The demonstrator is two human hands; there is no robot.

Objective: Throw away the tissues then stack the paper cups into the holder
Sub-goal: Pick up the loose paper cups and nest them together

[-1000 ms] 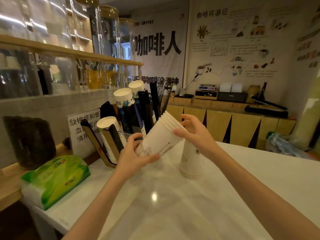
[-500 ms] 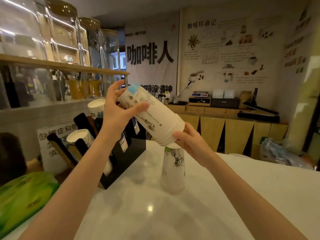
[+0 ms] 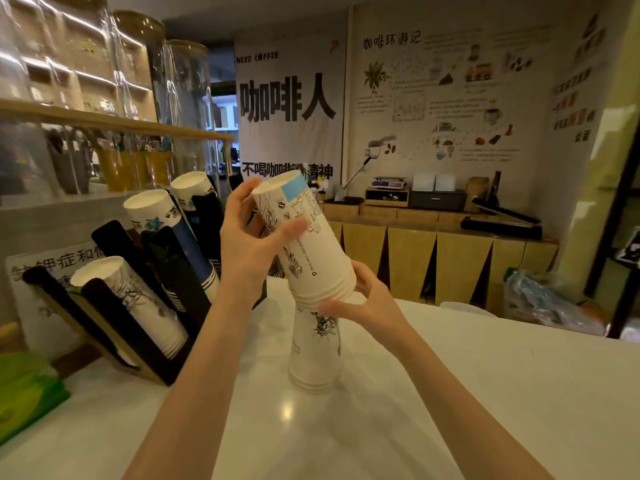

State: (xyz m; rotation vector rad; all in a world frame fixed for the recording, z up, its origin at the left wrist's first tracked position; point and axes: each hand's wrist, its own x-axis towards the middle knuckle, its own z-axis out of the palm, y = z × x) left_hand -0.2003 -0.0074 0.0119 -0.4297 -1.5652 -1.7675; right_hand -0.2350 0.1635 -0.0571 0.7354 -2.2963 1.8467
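Observation:
I hold a nested stack of white printed paper cups [image 3: 308, 244] tilted in the air, base end up and left, rims down and right. My left hand [image 3: 249, 244] grips its upper part, and my right hand [image 3: 367, 306] cups the rim end. Right below it a second stack of cups [image 3: 313, 348] stands upside down on the white counter [image 3: 450, 393]. The black slanted cup holder [image 3: 138, 306] at the left carries three rows of cups, the nearest one [image 3: 138, 306] white with ink drawings. No tissues show on the counter.
A green tissue pack [image 3: 24, 393] lies at the counter's left edge. A sign board [image 3: 41, 271] stands behind the holder under a wooden shelf [image 3: 114, 123] with jars. Plastic bags [image 3: 550, 306] lie beyond the counter's far right edge.
Both hands have raised the held stack from low and level, and turned it steeper, base end up. It now hangs just above the standing stack.

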